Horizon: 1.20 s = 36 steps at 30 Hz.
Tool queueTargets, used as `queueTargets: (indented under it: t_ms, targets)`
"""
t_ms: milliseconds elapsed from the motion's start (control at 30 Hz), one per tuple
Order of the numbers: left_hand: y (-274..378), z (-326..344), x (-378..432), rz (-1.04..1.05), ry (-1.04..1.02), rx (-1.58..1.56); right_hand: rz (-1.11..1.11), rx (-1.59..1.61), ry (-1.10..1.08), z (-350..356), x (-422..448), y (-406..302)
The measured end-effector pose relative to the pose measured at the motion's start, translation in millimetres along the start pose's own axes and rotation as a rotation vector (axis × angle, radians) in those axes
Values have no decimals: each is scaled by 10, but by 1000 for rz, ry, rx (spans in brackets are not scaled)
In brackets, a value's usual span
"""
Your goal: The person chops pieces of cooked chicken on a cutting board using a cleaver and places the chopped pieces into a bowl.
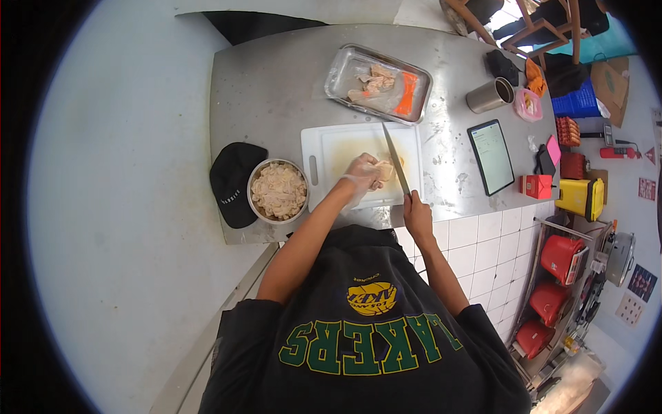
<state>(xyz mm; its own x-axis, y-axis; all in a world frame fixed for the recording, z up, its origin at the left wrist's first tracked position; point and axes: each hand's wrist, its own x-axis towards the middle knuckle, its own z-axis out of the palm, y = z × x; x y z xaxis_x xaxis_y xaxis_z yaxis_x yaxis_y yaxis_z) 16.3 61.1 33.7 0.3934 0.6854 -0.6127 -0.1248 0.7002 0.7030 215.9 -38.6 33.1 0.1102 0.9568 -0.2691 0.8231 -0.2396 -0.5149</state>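
Observation:
On a white plastic cutting board (pixel 331 145), my left hand (pixel 363 175), in a clear plastic glove, grips a piece of pale raw meat (pixel 384 171). My right hand (pixel 418 213) holds a long kitchen knife (pixel 395 155) by its handle, the blade slanting across the board just right of the meat. Left of the board stands a round metal bowl (pixel 277 191) full of cut pale meat pieces. Beyond the board a metal tray (pixel 424 98) holds more meat pieces (pixel 380 78) and a plastic bag with an orange band (pixel 407 93).
A black cap (pixel 232 186) lies beside the bowl at the left. Right of the board are a tablet (pixel 491 157), a steel tumbler (pixel 490 95), a pink bag (pixel 528 105) and a red box (pixel 536 186). The steel table's near edge (pixel 465 208) runs close to my body.

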Motion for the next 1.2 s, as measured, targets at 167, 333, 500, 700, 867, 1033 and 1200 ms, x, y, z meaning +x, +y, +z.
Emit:
queueTargets:
  t_ms: [167,333,500,700,867,1033,1200]
  targets:
    - [-722,-182,551,115,392,901,-57,174,-15,-32,-39,-92]
    - [-566,-195,163,-24,496,658,-77,5,-141,150,-203,75]
    - [-472,-317,-253,-54,590,1068,-14,-82,-123,33,-243,-31]
    - [-698,-274,-470,517,332,1323,-114,-235,-252,-62,-475,-129]
    - [-775,-255,-520,499,370,1323,-49,-219,-250,430,-26,-390]
    - [-662,-267,-537,372,338,1349,-263,-103,-114,572,483,-852]
    - [-754,-323,-470,294,393,1310,-73,-294,-305,308,-257,-51]
